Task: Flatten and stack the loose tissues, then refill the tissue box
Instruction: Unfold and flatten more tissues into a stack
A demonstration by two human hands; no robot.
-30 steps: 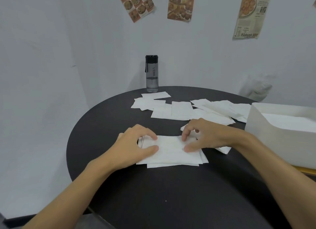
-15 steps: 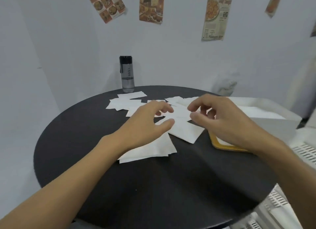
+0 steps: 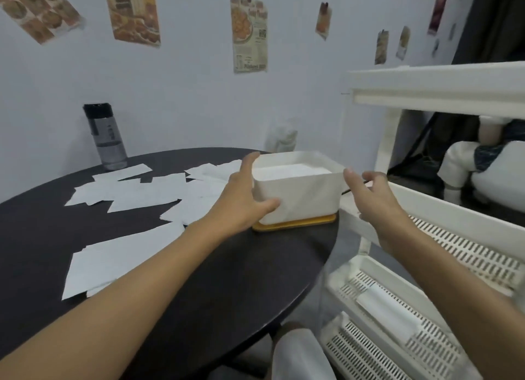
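The white tissue box (image 3: 306, 198) sits on a yellow base (image 3: 295, 227) at the right edge of the round black worktop (image 3: 227, 280). Its top is open, and a flat white pile of tissues (image 3: 292, 171) fills it to just below the rim. The left hand (image 3: 241, 203) clasps the box's near left corner, with the thumb on the front wall and the fingers (image 3: 250, 163) lying up the left wall to the rim. The right hand (image 3: 372, 198) hovers just beside the right wall with its fingers loosely spread, holding nothing. Loose tissues (image 3: 136, 192) lie scattered across the worktop left of the box, and a rough stack (image 3: 113, 260) lies nearer the person. A dark water bottle (image 3: 106, 136) stands at the far edge, and a white slotted shelf rack (image 3: 454, 246) stands to the right.
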